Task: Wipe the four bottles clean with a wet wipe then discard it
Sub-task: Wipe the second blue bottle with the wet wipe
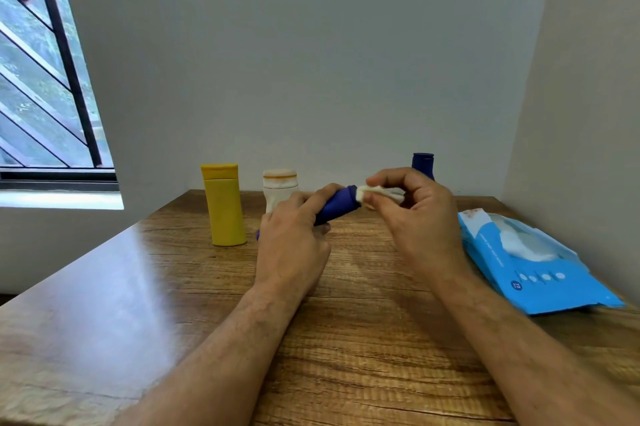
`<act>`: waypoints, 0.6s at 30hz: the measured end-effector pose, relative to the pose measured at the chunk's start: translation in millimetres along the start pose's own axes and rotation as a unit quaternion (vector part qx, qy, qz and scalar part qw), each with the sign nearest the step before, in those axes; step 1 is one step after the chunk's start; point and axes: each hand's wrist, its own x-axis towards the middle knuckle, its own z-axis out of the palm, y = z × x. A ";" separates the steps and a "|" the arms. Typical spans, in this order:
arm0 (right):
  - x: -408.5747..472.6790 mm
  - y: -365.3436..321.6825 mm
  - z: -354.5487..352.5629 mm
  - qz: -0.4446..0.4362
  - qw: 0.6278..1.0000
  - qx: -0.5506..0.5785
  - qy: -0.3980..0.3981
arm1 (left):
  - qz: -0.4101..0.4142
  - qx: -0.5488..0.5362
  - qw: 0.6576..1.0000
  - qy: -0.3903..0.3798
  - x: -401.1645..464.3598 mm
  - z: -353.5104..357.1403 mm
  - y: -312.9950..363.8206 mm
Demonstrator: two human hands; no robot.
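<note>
Above the table (173,287), left hand (294,238) grips blue bottle (337,205); right hand (415,214) pinches wipe (381,191).

Two bare arms come in from the bottom of the view. No sleeves cover them up to the edge of the view. The arms have fine hair on them. The left hand (294,238) and the right hand (420,217) wear no gloves, rings or watch.
</note>
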 end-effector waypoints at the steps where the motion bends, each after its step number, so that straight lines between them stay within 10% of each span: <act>1: 0.1 2.0 2.2 0.004 1.000 -0.014 -0.016 | 0.008 0.014 1.000 -0.002 -0.4 -0.1 0.4; 10: -3.9 1.7 5.2 -0.160 0.981 -0.109 0.007 | 0.023 0.085 0.996 0.031 0.1 -5.1 7.2; 18: -1.1 11.9 2.8 -0.065 0.981 -0.183 -0.027 | 0.013 0.039 0.999 0.019 -1.4 -1.9 11.1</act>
